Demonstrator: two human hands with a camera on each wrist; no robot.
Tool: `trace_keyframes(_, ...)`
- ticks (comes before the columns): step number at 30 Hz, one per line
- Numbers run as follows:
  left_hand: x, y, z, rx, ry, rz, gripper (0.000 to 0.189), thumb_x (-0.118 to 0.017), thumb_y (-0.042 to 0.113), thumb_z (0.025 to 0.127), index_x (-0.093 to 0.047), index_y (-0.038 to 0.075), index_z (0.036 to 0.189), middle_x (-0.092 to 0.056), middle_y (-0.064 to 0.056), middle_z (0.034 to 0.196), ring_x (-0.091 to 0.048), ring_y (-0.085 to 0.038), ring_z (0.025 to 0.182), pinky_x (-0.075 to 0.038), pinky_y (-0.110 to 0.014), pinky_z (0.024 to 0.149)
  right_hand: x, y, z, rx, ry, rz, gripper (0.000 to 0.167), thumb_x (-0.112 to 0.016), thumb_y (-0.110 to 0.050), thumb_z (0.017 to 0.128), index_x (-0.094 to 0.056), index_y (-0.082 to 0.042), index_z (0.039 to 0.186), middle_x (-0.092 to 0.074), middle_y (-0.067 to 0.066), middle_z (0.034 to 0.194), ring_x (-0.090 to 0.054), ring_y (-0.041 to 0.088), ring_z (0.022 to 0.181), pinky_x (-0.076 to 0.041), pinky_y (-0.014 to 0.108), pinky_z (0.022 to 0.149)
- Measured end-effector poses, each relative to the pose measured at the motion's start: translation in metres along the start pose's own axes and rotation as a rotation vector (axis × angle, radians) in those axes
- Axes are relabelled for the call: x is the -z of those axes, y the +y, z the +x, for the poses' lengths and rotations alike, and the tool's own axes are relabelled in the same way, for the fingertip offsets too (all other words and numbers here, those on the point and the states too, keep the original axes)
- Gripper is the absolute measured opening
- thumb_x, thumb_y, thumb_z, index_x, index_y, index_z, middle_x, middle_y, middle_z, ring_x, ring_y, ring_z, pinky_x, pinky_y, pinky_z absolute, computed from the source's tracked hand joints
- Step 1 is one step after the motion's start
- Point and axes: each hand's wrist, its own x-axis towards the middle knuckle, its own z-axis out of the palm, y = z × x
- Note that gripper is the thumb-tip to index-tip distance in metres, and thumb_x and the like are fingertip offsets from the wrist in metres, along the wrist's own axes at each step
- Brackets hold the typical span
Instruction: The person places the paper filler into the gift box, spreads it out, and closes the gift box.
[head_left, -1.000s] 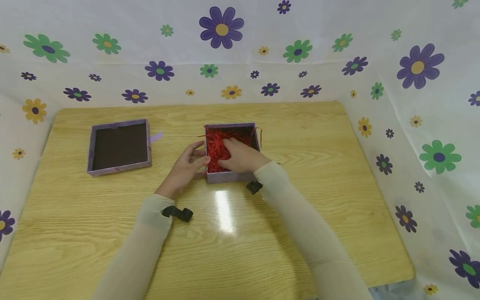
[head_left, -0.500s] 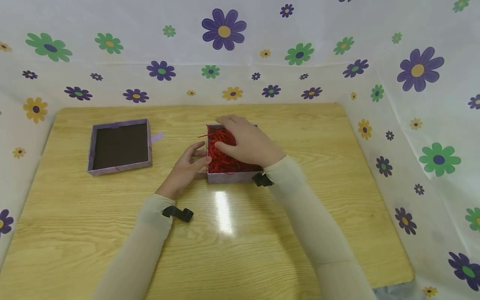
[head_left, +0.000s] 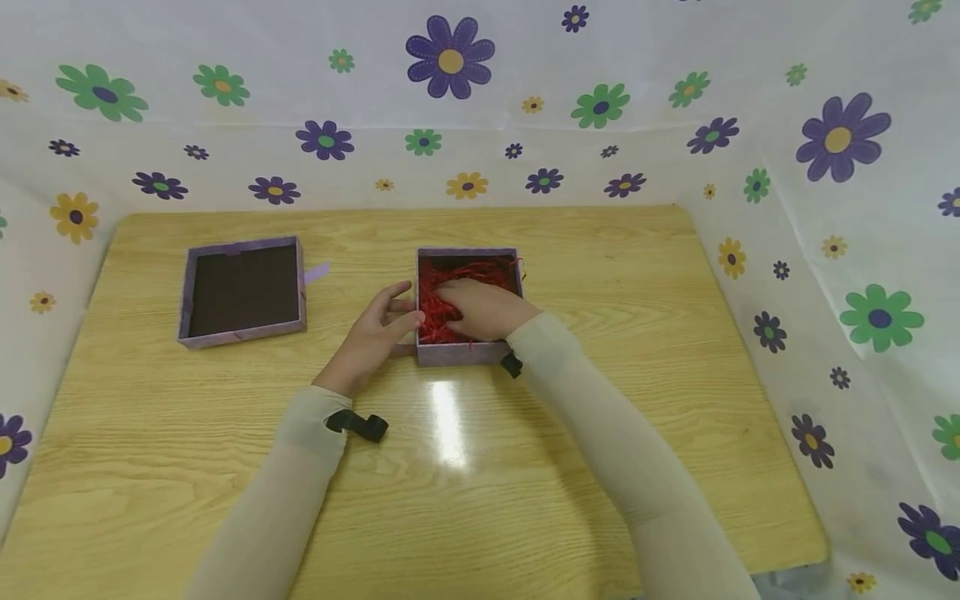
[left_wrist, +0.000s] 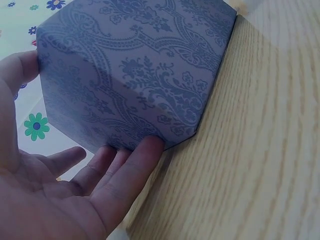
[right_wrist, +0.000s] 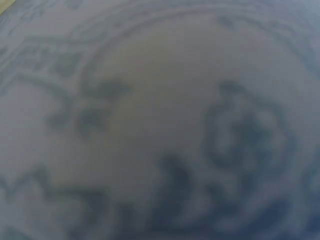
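In the head view, a purple patterned gift box (head_left: 465, 356) stands without its lid on the table. Red shredded paper (head_left: 433, 325) fills much of it, with dark inner wall showing at the back. My left hand (head_left: 363, 342) rests at the box's left side, thumb at the rim. The left wrist view shows fingertips of the left hand (left_wrist: 75, 190) on the patterned outer wall (left_wrist: 130, 75). Inside the box, my right hand (head_left: 487, 310) reaches down into the shreds; its fingertips are hidden, so whether they pinch paper I cannot tell. The right wrist view is filled by blurred patterned wall (right_wrist: 165, 115).
Left of the box, the matching lid (head_left: 243, 292) lies with its dark inside up, a lilac ribbon tab (head_left: 317, 272) at its right side. The wooden table (head_left: 420, 517) is bordered behind and at the sides by a white flowered cloth (head_left: 570, 158).
My right hand lay flat over the box's right part half a second ago; now it has come down and toward me into the red shreds. The left hand stays at the box's side.
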Motion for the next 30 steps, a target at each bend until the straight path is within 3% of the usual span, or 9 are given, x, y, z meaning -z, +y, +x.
trace_keyframes(5, 0.0, -0.001, 0.001, 0.011, 0.002, -0.02, 0.074, -0.064, 0.034, 0.104, -0.024, 0.02, 0.165, -0.036, -0.017, 0.153, -0.044, -0.035, 0.138, -0.05, -0.055, 0.106, 0.005, 0.005, -0.005, 0.044, 0.018, 0.034, 0.056, -0.061, -0.027, 0.105, -0.046, -0.007, 0.155, -0.046, 0.011, 0.159, -0.039, 0.027, 0.149, -0.029, 0.04, 0.124)
trace_keyframes(10, 0.002, -0.003, 0.003, 0.022, 0.015, -0.019, 0.075, -0.064, 0.039, 0.103, -0.025, 0.022, 0.164, -0.037, -0.014, 0.152, -0.046, -0.033, 0.136, -0.052, -0.053, 0.104, 0.024, 0.01, -0.027, 0.059, 0.067, 0.082, 0.065, -0.056, -0.041, 0.107, -0.037, -0.011, 0.161, -0.031, 0.009, 0.167, -0.027, 0.027, 0.155, -0.024, 0.042, 0.126)
trace_keyframes(17, 0.002, -0.003, 0.003, 0.004, 0.034, 0.037, 0.074, -0.065, 0.039, 0.103, -0.027, 0.021, 0.164, -0.039, -0.015, 0.15, -0.045, -0.032, 0.136, -0.042, -0.051, 0.113, 0.048, 0.047, -0.065, 0.023, 0.282, 0.278, 0.059, -0.056, -0.042, 0.107, -0.044, -0.013, 0.157, -0.041, 0.006, 0.162, -0.035, 0.027, 0.151, -0.028, 0.046, 0.124)
trace_keyframes(24, 0.001, -0.003, 0.002, 0.017, 0.022, 0.027, 0.076, -0.066, 0.041, 0.102, -0.026, 0.022, 0.164, -0.039, -0.013, 0.151, -0.046, -0.032, 0.136, -0.05, -0.051, 0.105, 0.018, 0.103, -0.079, -0.058, 0.385, 0.653, 0.059, -0.059, -0.033, 0.107, -0.04, -0.011, 0.158, -0.04, 0.011, 0.161, -0.038, 0.03, 0.148, -0.033, 0.048, 0.122)
trace_keyframes(30, 0.001, -0.003, 0.002, 0.013, 0.013, 0.001, 0.075, -0.066, 0.04, 0.102, -0.026, 0.023, 0.164, -0.038, -0.014, 0.151, -0.049, -0.034, 0.132, -0.055, -0.05, 0.099, -0.015, 0.12, -0.072, -0.077, 0.433, 0.961, 0.058, -0.056, -0.017, 0.108, -0.034, -0.003, 0.159, -0.037, 0.017, 0.162, -0.039, 0.033, 0.148, -0.034, 0.051, 0.121)
